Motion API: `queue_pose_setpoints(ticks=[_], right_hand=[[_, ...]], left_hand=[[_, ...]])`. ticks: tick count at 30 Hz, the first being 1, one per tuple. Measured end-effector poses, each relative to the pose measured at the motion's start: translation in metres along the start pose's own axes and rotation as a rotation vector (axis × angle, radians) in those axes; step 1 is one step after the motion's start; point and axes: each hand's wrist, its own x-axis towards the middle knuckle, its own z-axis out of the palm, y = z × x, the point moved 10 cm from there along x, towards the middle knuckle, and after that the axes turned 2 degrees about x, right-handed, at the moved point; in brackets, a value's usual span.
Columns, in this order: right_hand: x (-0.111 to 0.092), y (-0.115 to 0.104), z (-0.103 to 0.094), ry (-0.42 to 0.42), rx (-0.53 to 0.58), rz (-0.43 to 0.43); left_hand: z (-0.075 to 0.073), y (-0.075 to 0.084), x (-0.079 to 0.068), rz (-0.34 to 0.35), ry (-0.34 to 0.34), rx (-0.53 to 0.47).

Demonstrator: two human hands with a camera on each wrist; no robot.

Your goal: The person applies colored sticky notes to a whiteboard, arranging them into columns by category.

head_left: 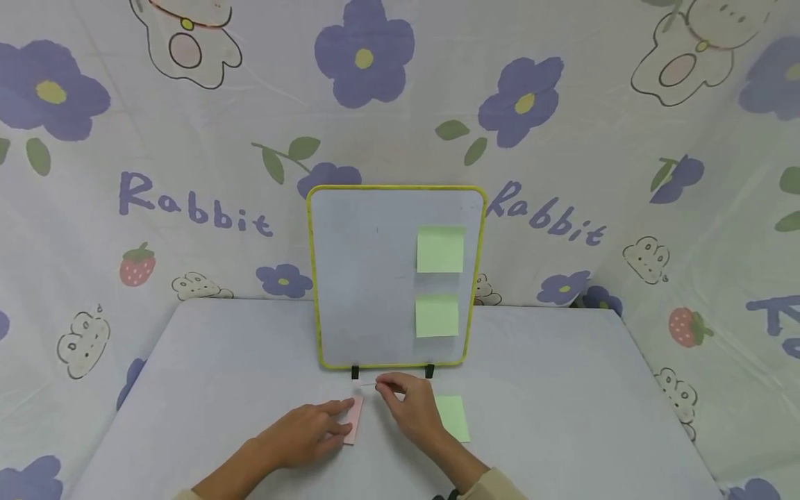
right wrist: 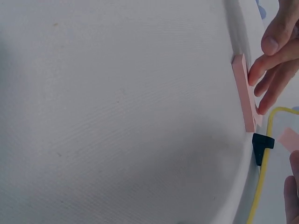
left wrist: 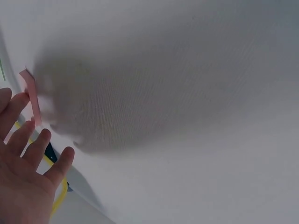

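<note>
A narrow pink sticky note pad [head_left: 353,421] lies on the table in front of the whiteboard. My left hand [head_left: 312,429] rests its fingertips on the pad's left side, fingers nearly straight. In the left wrist view, the fingertips of that hand [left wrist: 28,154] touch the pad [left wrist: 32,98], the other fingers spread loose. Just below the whiteboard, my right hand [head_left: 409,406] pinches a small pink sticky note [right wrist: 289,139] between thumb and forefinger. From the head view this note appears nearly edge-on, as a thin pale strip.
The yellow-rimmed whiteboard [head_left: 369,278] stands on black feet [head_left: 355,372]. Two green sticky notes, an upper one [head_left: 440,249] and a lower one [head_left: 437,316], are stuck on its right side. A green sticky note pad [head_left: 453,418] lies right of my right hand. Patterned cloth hangs behind.
</note>
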Motion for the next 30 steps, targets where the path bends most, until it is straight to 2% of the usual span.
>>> queue_pose_setpoints(ticks=[7, 16, 23, 30], right_hand=[[-0.002, 0.003, 0.001, -0.010, -0.026, -0.003], [-0.002, -0.001, -0.002, 0.007, -0.035, -0.034], [0.003, -0.022, -0.013, 0.060, -0.022, -0.135], [0.014, -0.051, -0.030, 0.118, -0.018, -0.253]], left_hand=[[-0.003, -0.005, 0.008, -0.008, 0.026, -0.062], [-0.005, -0.012, 0.014, -0.052, 0.004, -0.124], [-0.007, -0.009, 0.015, -0.035, 0.018, -0.127], [-0.005, -0.012, 0.018, -0.055, 0.027, -0.153]])
